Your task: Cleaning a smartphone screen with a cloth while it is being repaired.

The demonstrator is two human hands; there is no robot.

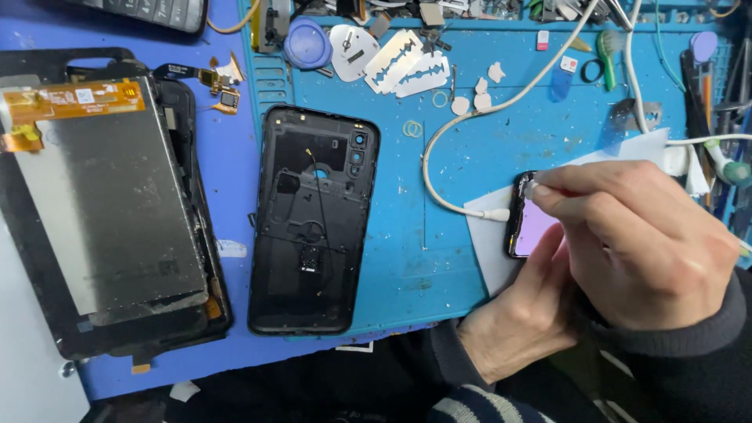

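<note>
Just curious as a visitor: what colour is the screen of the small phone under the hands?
The phone's screen glows pale lilac-pink inside a black frame, seen in the head view.

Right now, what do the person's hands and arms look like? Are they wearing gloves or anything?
No gloves: both hands are bare. The left hand comes out of a dark sleeve cuff, and lower down that sleeve shows grey and dark stripes. The right hand has a dark ribbed knit cuff at the wrist. No rings, watch or bracelets show on either hand.

Lit phone flat on paper
</note>
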